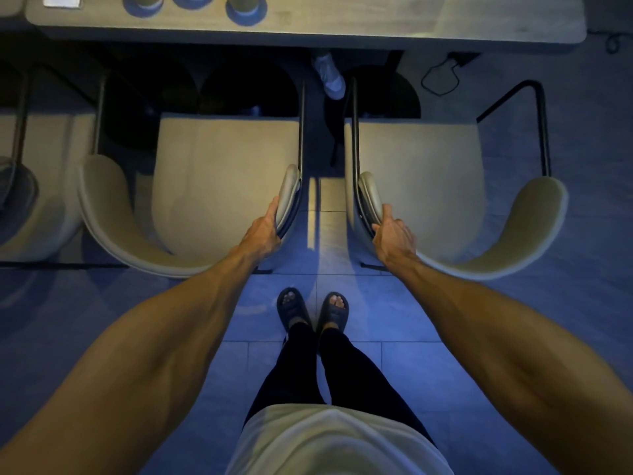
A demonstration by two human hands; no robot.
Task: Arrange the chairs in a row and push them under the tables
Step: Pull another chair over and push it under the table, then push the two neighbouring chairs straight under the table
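Two beige chairs with curved backrests face the long table (308, 27). My left hand (263, 231) grips the right end of the left chair's backrest (113, 207). My right hand (394, 233) grips the left end of the right chair's backrest (534, 221). The seat of the left chair (222, 173) and the seat of the right chair (418, 173) both lie in front of the table edge, their front parts near its shadow. A narrow strip of floor separates the two chairs.
A third beige chair (30, 200) stands at the far left. Cups on blue coasters (246, 6) sit on the table. Another person's white shoe (330, 75) shows under the table. A cable (442, 77) lies on the floor at the right. My feet in dark sandals (311, 308) stand on tiled floor.
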